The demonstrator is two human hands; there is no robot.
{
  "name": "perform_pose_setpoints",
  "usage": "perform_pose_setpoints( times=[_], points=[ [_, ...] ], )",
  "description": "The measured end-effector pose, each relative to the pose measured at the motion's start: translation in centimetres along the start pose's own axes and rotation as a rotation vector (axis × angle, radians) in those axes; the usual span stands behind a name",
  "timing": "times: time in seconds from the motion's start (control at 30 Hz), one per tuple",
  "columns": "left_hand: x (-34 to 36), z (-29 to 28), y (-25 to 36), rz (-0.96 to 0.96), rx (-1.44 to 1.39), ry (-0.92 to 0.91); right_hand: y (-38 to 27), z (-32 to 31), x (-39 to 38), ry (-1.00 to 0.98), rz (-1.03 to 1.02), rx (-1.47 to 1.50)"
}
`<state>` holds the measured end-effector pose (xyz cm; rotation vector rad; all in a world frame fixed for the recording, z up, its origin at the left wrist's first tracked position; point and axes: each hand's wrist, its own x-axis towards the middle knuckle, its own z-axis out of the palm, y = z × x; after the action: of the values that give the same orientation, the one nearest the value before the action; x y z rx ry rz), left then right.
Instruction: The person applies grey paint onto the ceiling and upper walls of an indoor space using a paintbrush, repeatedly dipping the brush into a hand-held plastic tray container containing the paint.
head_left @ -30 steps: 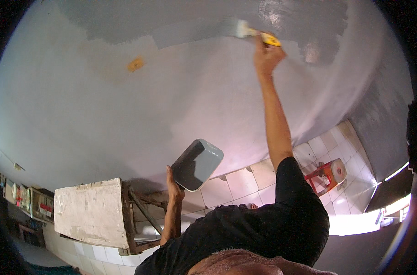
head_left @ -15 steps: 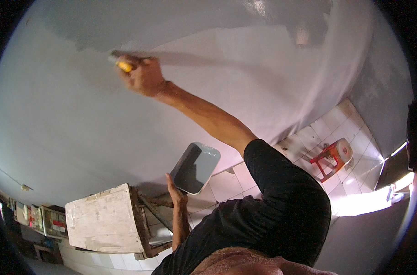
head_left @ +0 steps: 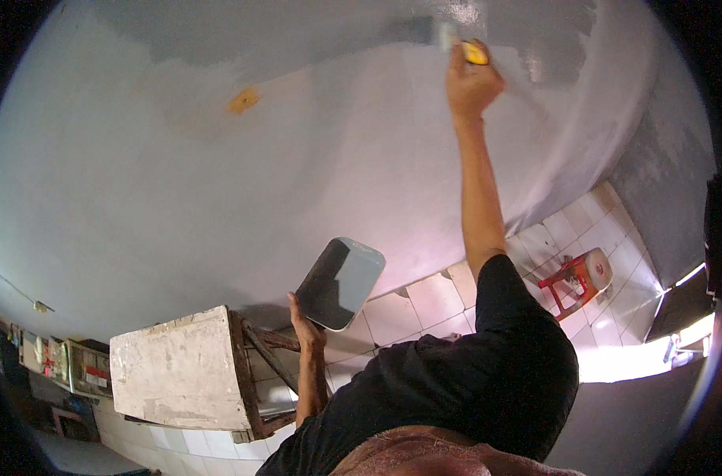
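My right hand [head_left: 474,86] is closed round the yellow handle of a paintbrush [head_left: 446,37], arm stretched up toward the wall. The pale brush head is blurred and lies over the lower edge of the darker grey paint [head_left: 329,44] on the wall. Low in the middle, my left hand [head_left: 307,327] grips the near left edge of a rectangular tray [head_left: 359,274]. Grey paint shows inside the tray, which is tilted and partly shaded. An orange-brown patch [head_left: 243,100] marks the lighter wall [head_left: 186,182].
A worn wooden table [head_left: 178,373] stands at lower left, close to my left forearm. On the tiled floor [head_left: 432,301] to the right is a red stool [head_left: 579,278] with a pale seat. Shelves with goods [head_left: 87,369] are at far left. Bright light enters at right.
My right hand has swept the paintbrush rightward and up along the wall, uncovering the orange-brown patch. The tray in my left hand has shifted only slightly.
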<state>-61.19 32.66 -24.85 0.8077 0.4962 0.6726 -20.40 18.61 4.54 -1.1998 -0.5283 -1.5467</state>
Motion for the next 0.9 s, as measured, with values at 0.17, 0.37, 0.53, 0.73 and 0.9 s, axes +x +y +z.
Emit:
perform_pose_setpoints(
  times=[0.17,0.37,0.53,0.73,0.9],
  points=[
    [0.5,-0.9,-0.3,0.043,0.032,0.0,-10.0,5.8,-7.3,-0.163,-0.032,0.282],
    [-0.8,-0.1,0.9,0.085,0.114,0.048,-20.9,7.9,-10.7,-0.362,0.002,0.672],
    [-0.3,-0.6,0.3,0.053,-0.006,-0.04,-11.0,6.8,-8.6,-0.386,0.18,0.615],
    [-0.9,-0.3,0.4,0.059,0.069,0.023,3.8,-1.9,-0.8,-0.176,0.102,0.068],
    [-0.4,0.5,-0.1,0.054,0.073,0.009,5.3,-0.2,-3.0,-0.211,0.035,-0.133]
  ],
)
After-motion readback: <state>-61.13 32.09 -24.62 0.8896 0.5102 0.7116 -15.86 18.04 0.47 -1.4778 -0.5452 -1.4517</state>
